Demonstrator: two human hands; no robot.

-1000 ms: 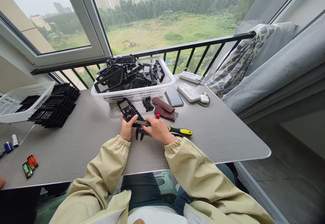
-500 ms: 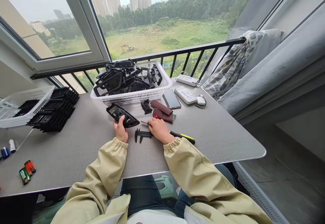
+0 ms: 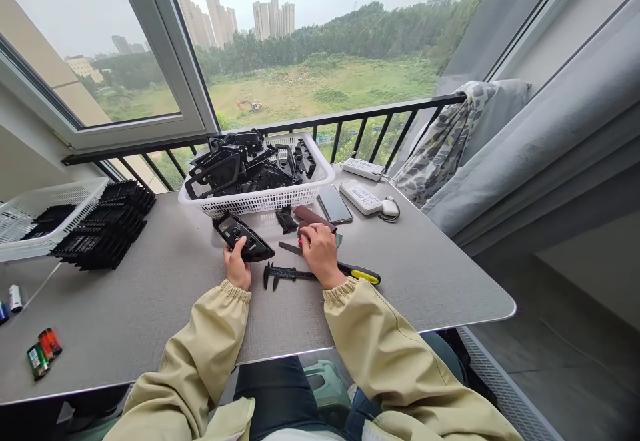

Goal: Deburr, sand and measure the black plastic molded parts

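A black triangular plastic part [image 3: 245, 235] is held by my left hand [image 3: 238, 265], thumb on top of it. My right hand [image 3: 320, 254] is closed over something red at the edge of a brown pouch [image 3: 316, 217]; what the fingers hold is mostly hidden. Under and beside that hand lies a flat file [image 3: 290, 247] with a yellow and black handle [image 3: 364, 273]. A black caliper [image 3: 287, 273] lies just in front, its right end near my right wrist. A small black piece [image 3: 286, 219] sits left of the pouch.
Behind, a white basket [image 3: 260, 202] holds many black parts. A phone [image 3: 335, 203], power banks [image 3: 361, 197] and a white charger [image 3: 390, 208] lie at the right. Stacked black parts [image 3: 107, 224], another basket [image 3: 83, 224] and batteries [image 3: 45, 351] are at the left.
My right hand has moved from the file's blade up to the red item and pouch. The caliper shows more of its length. The view has tilted up slightly.
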